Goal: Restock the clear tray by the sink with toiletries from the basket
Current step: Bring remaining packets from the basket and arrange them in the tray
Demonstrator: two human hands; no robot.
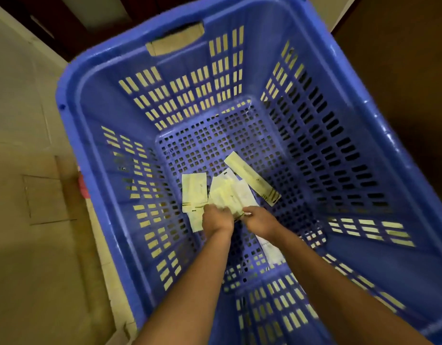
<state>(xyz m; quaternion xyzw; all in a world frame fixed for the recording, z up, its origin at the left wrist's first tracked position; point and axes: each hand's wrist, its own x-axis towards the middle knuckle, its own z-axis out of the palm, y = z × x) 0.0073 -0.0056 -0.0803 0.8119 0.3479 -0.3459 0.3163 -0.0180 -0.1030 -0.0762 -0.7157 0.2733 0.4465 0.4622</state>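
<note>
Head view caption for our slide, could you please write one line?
Both hands, left and right, gather pale flat toiletry sachets from the bottom of a blue slotted plastic basket.

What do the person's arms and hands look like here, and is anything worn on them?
Both forearms are bare as far as the picture shows: no sleeves or gloves. The left hand and the right hand show no watch, bracelet or ring that I can make out, though the fingers are small and slightly blurred.
</note>
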